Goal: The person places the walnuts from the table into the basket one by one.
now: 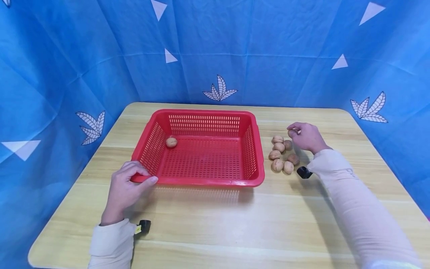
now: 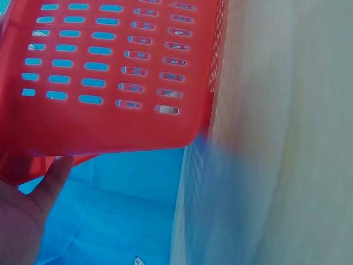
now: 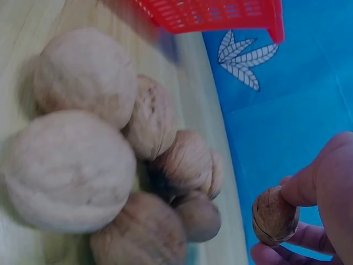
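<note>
A red plastic basket (image 1: 201, 182) with slotted walls stands on the table, and my left hand (image 1: 125, 185) grips its near left corner. In the left wrist view the thumb (image 2: 54, 179) lies against the basket's rim. One walnut (image 1: 171, 142) rests inside, near the left wall. On the right, my right hand (image 1: 308, 137) pinches a walnut (image 3: 274, 216) between thumb and fingers, held above the table. Just beside and below that hand, several walnuts (image 1: 277, 165) lie in a close cluster to the right of the basket.
The pale wooden table (image 1: 215, 228) has rounded corners. A blue cloth (image 1: 215, 45) with white leaf and triangle prints hangs behind and around it. Small black devices (image 1: 304, 172) are worn at both wrists.
</note>
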`<state>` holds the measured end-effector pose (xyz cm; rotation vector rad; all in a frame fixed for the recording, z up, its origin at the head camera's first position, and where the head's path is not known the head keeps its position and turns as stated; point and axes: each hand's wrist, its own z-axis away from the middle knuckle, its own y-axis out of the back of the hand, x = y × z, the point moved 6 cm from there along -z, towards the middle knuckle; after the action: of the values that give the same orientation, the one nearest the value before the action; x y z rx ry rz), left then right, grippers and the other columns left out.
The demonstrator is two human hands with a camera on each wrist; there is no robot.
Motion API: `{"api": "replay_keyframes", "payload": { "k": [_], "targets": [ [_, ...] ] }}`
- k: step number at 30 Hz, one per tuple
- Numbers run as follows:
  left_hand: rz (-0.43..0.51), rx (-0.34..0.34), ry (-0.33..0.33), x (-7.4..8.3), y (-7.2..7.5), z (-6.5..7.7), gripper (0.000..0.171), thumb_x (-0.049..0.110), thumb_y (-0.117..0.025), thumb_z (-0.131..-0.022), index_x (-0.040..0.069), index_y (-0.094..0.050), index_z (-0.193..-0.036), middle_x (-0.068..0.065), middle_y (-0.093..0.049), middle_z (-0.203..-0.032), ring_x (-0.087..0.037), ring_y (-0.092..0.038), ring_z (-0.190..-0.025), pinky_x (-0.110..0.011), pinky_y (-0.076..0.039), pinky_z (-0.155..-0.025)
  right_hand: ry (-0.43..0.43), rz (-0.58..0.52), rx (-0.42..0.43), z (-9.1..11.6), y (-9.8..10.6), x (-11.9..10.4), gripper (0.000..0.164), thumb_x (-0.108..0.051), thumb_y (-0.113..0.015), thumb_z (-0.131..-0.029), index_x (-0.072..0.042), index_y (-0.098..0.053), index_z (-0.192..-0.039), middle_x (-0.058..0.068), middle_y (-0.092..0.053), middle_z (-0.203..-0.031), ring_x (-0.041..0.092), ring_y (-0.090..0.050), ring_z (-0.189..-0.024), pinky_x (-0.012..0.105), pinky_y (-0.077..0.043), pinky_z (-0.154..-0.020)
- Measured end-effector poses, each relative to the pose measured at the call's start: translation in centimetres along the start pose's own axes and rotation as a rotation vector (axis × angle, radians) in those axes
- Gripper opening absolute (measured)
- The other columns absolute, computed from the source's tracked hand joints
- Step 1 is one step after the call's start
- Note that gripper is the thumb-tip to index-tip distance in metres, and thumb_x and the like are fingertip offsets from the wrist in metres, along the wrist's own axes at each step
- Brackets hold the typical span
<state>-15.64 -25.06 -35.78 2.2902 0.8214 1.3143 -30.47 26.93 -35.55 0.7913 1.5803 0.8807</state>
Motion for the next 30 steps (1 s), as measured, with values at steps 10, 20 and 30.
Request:
{"api": "replay_keyframes", "payload": {
  "k": [10,20,30],
  "targets": [
    [-0.007,0.008,0.021,0.2,0.0,0.0,0.020,0.012,-0.087,-0.069,0.013,-0.068,-0.077,0.001,-0.065,-0.091,-0.007,-0.051,-0.092,-0.011,-0.042,-0.073,0.034,-0.030,0.019,-0.7,0.6,-2.4,0.029,-0.017,-0.049,-0.096,-0.002,-0.065,-0.116,0.020,-0.066,-0.104,0.036,-0.061,-0.093,0.049,-0.045,-0.078],
    [0.011,0.015,0.004,0.1,0.0,0.0,0.020,0.008,-0.087,-0.068,0.012,-0.069,-0.077,0.000,-0.065,-0.090,-0.007,-0.052,-0.092,-0.011,-0.042,-0.074,0.058,-0.050,0.001,-1.3,1.3,-4.6,0.030,-0.019,-0.049,-0.098,-0.004,-0.064,-0.118,0.020,-0.065,-0.108,0.036,-0.061,-0.094,0.051,-0.045,-0.081],
    [0.027,0.024,-0.018,0.1,0.0,0.1,0.021,0.006,-0.087,-0.067,0.013,-0.069,-0.076,-0.005,-0.066,-0.090,-0.007,-0.052,-0.092,-0.011,-0.042,-0.075,0.101,-0.064,0.038,-2.0,1.4,-6.4,0.027,-0.016,-0.052,-0.096,-0.004,-0.066,-0.115,0.018,-0.067,-0.105,0.033,-0.062,-0.090,0.048,-0.046,-0.081]
  ]
}}
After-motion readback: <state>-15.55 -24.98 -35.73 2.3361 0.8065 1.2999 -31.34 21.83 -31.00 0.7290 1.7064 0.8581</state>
